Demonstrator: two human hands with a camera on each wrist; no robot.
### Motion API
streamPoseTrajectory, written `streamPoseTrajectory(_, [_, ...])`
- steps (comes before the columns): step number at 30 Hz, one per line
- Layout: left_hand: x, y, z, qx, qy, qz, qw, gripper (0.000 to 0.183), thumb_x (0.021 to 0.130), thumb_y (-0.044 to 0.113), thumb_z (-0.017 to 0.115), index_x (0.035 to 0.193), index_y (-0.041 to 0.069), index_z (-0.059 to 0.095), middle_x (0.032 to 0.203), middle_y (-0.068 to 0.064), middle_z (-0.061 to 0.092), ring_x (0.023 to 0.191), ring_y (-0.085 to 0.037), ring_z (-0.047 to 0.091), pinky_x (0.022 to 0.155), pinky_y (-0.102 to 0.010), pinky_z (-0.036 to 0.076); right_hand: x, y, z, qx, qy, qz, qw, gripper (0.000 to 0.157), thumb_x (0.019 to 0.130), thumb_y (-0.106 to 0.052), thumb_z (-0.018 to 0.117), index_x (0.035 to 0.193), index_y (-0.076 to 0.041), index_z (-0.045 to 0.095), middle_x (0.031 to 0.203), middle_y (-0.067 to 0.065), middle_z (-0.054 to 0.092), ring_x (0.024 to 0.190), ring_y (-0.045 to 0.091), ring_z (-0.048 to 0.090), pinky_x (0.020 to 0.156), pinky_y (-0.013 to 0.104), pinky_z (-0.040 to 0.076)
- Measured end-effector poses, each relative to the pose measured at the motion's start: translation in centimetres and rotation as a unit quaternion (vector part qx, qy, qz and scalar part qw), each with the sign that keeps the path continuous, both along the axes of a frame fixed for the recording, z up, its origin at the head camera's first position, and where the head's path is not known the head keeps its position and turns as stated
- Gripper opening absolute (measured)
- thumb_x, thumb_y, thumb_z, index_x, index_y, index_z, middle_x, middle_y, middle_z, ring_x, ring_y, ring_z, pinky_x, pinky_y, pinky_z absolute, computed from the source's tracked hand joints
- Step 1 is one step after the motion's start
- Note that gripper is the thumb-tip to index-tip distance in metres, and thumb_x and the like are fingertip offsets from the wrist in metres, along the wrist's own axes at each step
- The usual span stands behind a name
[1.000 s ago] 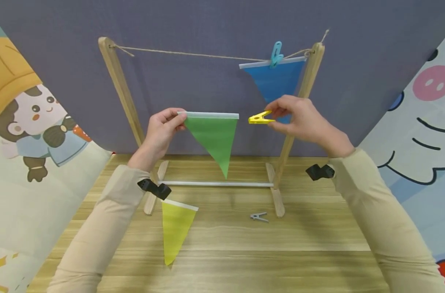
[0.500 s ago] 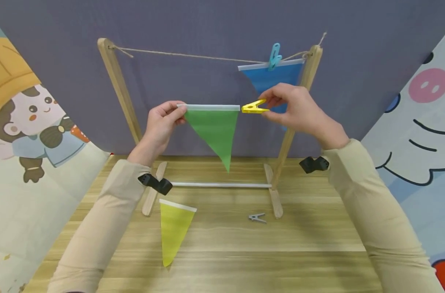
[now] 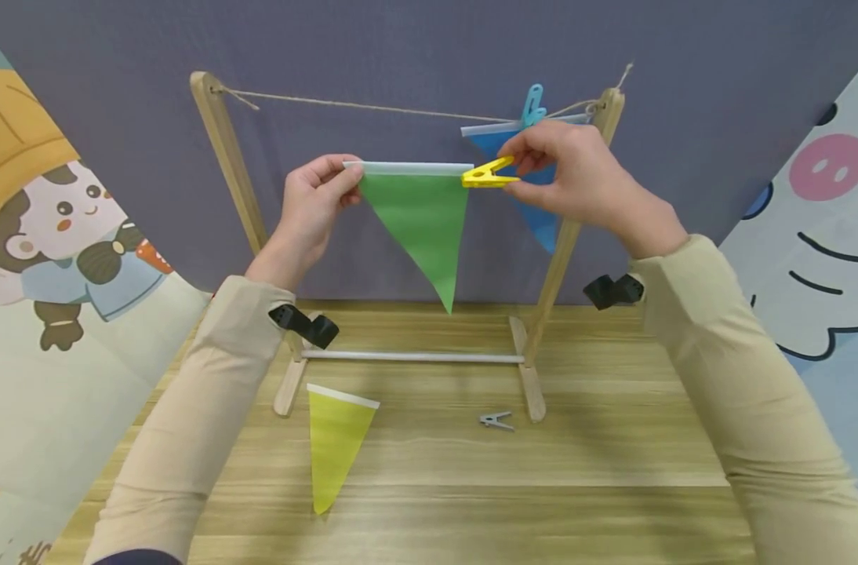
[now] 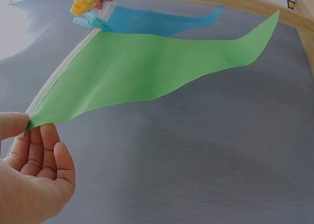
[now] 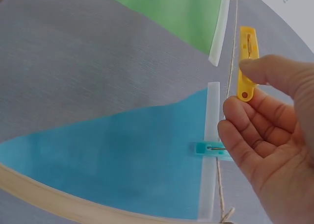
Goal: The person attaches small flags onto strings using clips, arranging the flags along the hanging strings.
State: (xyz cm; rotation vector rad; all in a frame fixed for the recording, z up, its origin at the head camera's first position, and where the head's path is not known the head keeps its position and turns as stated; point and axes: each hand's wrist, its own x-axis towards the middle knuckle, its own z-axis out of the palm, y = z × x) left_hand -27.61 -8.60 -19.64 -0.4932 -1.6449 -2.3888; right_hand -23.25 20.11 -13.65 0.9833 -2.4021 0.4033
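Observation:
My left hand (image 3: 309, 208) pinches the upper left corner of a green pennant (image 3: 418, 212) by its white top strip; the pennant hangs point down below the string (image 3: 372, 104). In the left wrist view, thumb and fingertips meet at the strip's end. My right hand (image 3: 577, 173) pinches a yellow clothespin (image 3: 488, 174) by its handles, its nose overlapping the pennant's right corner in the head view. In the right wrist view the clothespin (image 5: 248, 62) is apart from the green strip. Behind my right hand, a blue pennant (image 5: 122, 160) hangs from the string under a light blue clothespin (image 5: 211, 148).
The string runs between two wooden posts (image 3: 231, 157) of a stand with a white crossbar (image 3: 415, 357). On the wooden table (image 3: 542, 502) lie a yellow pennant (image 3: 339, 447) and a grey clothespin (image 3: 496, 421). A grey-purple panel (image 3: 401, 39) stands behind.
Both hands have risen toward the string, carrying the green pennant and the yellow clothespin. The clothespin has also moved left, up to the pennant's right corner in the head view.

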Motion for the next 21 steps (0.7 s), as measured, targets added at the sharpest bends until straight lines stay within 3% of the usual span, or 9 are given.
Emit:
streamPoseTrajectory(5, [-0.2, 0.2, 1.2, 0.012, -0.014, 0.014, 0.9997, 0.015, 0.087, -0.005, 0.062, 0.075, 0.003, 0.065, 0.066, -0.002, 0.059, 0.054, -0.010, 0.050, 0.055, -0.018, 0.044, 0.0, -0.2, 0.8, -0.003, 0.012, 0.006, 1.000, 0.027, 0.081, 0.000, 0.070, 0.106, 0.006, 0.062, 0.092, 0.015, 0.059, 0.081, 0.023, 0.057, 0.073, 0.009, 0.039])
streamPoseTrajectory(10, [-0.6, 0.2, 1.9, 0.012, -0.019, 0.028, 0.9994, 0.008, 0.086, -0.004, 0.063, 0.079, -0.001, 0.065, 0.065, -0.002, 0.059, 0.053, -0.010, 0.049, 0.054, -0.018, 0.043, -0.2, -0.8, 1.6, -0.008, 0.021, 0.006, 1.000, 0.028, 0.083, -0.001, 0.068, 0.109, 0.007, 0.062, 0.095, 0.017, 0.057, 0.084, 0.024, 0.055, 0.076, 0.015, 0.042])
streamPoseTrajectory(21, [-1.4, 0.5, 3.2, -0.013, -0.023, 0.044, 0.9987, 0.006, 0.087, 0.000, 0.063, 0.082, 0.001, 0.065, 0.068, -0.002, 0.058, 0.059, -0.011, 0.050, 0.056, -0.018, 0.042, -1.1, -2.6, 3.6, -0.013, 0.032, -0.016, 0.999, 0.029, 0.090, -0.008, 0.062, 0.116, 0.005, 0.060, 0.099, 0.018, 0.052, 0.088, 0.025, 0.047, 0.078, 0.025, 0.039])
